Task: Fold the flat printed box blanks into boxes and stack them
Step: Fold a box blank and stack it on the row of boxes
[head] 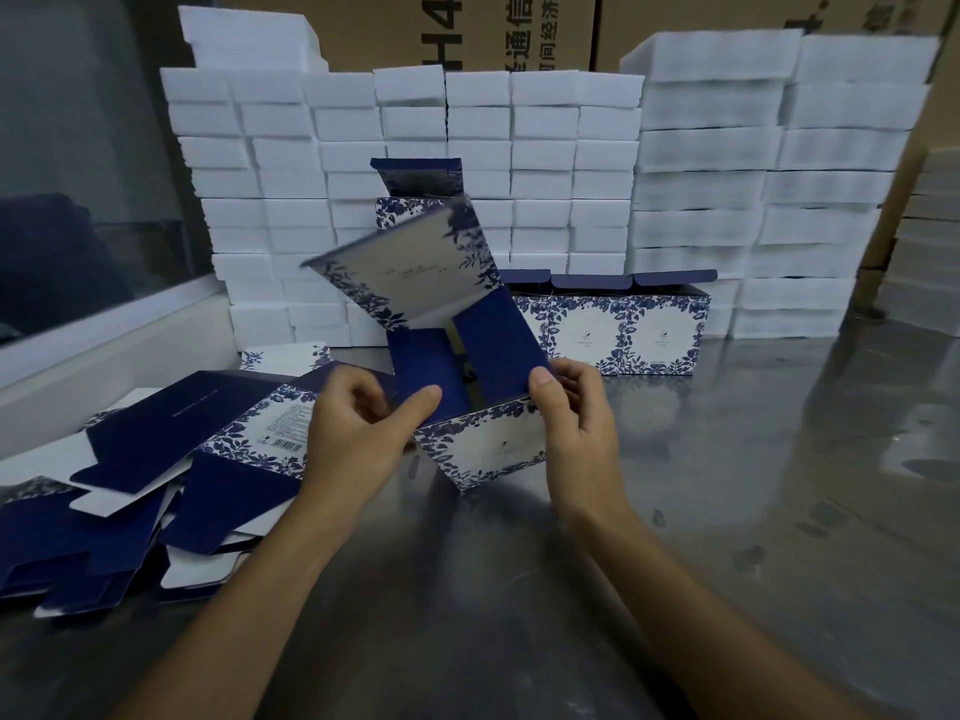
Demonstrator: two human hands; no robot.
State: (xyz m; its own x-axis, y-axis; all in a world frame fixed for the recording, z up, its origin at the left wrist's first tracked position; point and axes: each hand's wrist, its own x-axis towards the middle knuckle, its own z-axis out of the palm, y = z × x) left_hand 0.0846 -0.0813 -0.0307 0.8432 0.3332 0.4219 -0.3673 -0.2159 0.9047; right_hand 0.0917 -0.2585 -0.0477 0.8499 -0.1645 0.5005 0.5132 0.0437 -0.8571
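Flat blanks [156, 459]: a loose, overlapping heap on the counter [727, 485] at the left, dark blue insides and floral printed faces mixed. Judgement: the heap lies just beside the left forearm, so a sweep of that arm could push sheets off the near edge or crease a tab.

Left hand [358, 428]: fingers curled, thumb stretched out onto the left inner blue flap of the half-folded box [483, 444]; it grips that side. Judgement: if the thumb presses off the score line, the flap may buckle and not tuck.

Half-folded box: held up between both hands at the centre, tilted, its printed front panel facing the camera, two blue flaps standing inside, the large printed lid panel [410, 262] raised and blurred. Judgement: the lid hangs free, so it could swing forward and spoil the fold, or the open walls could spring flat again.

Right hand [571, 413]: pinches the right upper corner of the box, thumb on top of the edge. Judgement: a hard pinch there may dent the printed corner.

Finished boxes [623, 324]: a row standing behind, tabs up, one more raised farther back against the white foam blocks [467, 122]. Judgement: a careless placement could knock the row.
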